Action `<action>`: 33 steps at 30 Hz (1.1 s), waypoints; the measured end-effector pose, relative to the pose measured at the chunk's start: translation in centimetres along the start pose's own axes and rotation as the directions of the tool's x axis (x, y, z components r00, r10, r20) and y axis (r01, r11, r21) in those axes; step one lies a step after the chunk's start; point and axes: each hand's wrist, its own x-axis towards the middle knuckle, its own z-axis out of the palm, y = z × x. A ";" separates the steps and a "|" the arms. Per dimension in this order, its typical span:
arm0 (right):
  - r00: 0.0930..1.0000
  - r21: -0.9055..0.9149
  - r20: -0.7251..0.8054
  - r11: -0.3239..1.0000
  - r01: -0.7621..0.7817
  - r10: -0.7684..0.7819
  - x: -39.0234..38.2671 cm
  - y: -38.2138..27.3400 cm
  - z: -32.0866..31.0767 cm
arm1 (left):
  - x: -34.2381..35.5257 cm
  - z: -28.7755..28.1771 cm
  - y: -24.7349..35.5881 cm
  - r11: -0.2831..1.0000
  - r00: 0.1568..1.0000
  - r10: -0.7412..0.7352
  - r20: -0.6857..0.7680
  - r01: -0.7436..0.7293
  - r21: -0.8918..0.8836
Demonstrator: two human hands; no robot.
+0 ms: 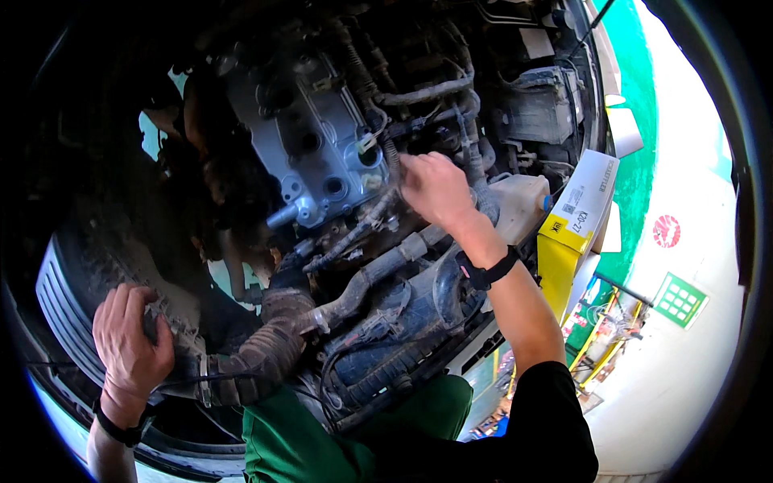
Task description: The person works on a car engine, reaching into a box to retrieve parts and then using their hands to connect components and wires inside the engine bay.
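An engine's grey metal valve cover (310, 143), with several round dark holes along it, lies in the middle of the engine bay. Along its right edge runs a corrugated wiring harness (392, 161). My right hand (435, 187) reaches in from the lower right, fingers curled against that harness; their tips are partly hidden. At the lower left, my left hand (133, 338) lies on the side of a dusty dark housing (161, 278), fingers stretched and thumb apart, holding nothing. Each wrist wears a black band.
A ribbed air intake hose (266, 346) and a black ribbed box (394, 330) lie nearest my body. A yellow and white carton (576, 221) leans at the right edge, beside a whitish fluid tank (515, 205). The battery (535, 105) sits at the far right.
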 end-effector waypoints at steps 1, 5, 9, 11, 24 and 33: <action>1.000 0.035 0.021 0.999 0.009 -0.010 -0.2 0.7 0.0 | 0.1 0.1 0.2 1.000 1.000 0.020 -0.007 -0.020 0.004; 0.997 0.018 0.066 0.999 0.048 -0.049 0.1 1.5 0.5 | 0.2 0.2 0.4 1.000 0.999 -0.007 0.033 0.006 0.011; 0.997 -0.013 0.057 0.999 0.045 -0.044 -0.4 0.9 0.6 | 0.2 0.0 0.7 1.000 1.000 -0.001 0.004 0.001 0.025; 0.998 -0.011 0.053 0.999 0.038 -0.037 -0.3 1.0 0.7 | 0.4 -0.2 0.6 0.998 0.999 0.028 -0.037 -0.026 0.051; 0.976 0.062 0.204 0.994 -0.086 0.072 -0.2 1.0 0.7 | 0.8 -0.6 -0.2 0.999 0.999 0.030 0.028 -0.029 -0.035; 0.972 0.026 0.182 0.987 -0.157 0.150 0.1 -0.3 0.8 | 0.7 -1.1 -1.2 0.976 0.991 0.127 0.034 -0.119 -0.183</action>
